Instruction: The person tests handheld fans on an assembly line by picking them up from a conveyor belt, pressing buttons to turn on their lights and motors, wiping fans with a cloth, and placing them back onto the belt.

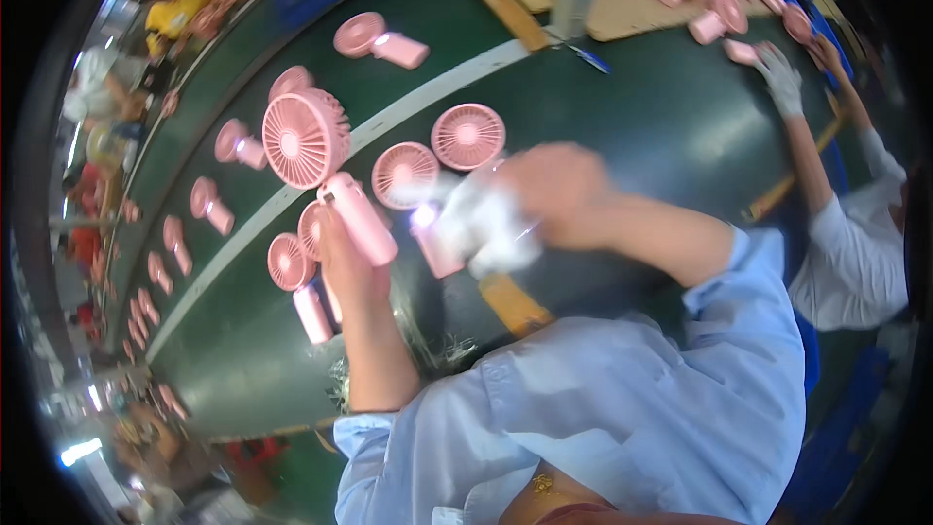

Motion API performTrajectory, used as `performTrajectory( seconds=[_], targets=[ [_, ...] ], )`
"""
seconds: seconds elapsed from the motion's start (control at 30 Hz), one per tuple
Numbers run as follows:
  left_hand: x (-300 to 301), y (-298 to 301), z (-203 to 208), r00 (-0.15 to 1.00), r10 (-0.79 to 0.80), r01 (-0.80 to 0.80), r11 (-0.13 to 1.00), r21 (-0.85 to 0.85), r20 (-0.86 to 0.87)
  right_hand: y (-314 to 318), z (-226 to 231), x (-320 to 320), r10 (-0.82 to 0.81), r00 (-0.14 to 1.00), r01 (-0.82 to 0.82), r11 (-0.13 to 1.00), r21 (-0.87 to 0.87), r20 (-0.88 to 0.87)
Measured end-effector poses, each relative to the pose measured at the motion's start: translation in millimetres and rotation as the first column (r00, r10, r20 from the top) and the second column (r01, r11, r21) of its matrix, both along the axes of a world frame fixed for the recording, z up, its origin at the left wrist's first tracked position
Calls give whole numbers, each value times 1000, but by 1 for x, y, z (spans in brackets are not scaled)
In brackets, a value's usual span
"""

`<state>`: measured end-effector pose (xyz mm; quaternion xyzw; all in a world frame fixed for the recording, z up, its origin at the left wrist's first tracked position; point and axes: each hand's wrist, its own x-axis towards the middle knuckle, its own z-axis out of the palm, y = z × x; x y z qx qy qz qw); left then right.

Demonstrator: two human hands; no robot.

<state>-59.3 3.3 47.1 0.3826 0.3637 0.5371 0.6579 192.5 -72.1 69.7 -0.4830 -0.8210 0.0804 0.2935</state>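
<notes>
Left hand [345, 258]: I see it gripping a pink fan [321, 160] by the handle.
Right hand [554, 190]: blurred — I cannot tell its grip — at a white cloth [486, 219].

pink handheld fan [326, 165] | upright, held by handle | second fan [423, 204] possibly blurred

Flat brown cardboard sheets [622, 0] lie at the far edge of the green bench [622, 107], with pink fans resting on them. No labels, signs or screens can be made out anywhere.
</notes>
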Motion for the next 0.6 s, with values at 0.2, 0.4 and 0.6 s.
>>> performTrajectory(
  seconds=[0.2, 0.4, 0.6],
  targets=[
    [-11, 2, -12, 677, -219, 388, 917, -87, 702, 31, -19, 143, -527, 508, 527, 816, -238, -682],
    [-9, -6, -10, 721, -231, 379, 921, -94, 653, 124, -31, 214, -392, 380, 492, 852, -176, -838],
    [-9, -16, -19, 847, -144, 304, 921, -244, 512, 128, -69, 234, -446, 424, 537, 825, -177, -788]
  ],
)
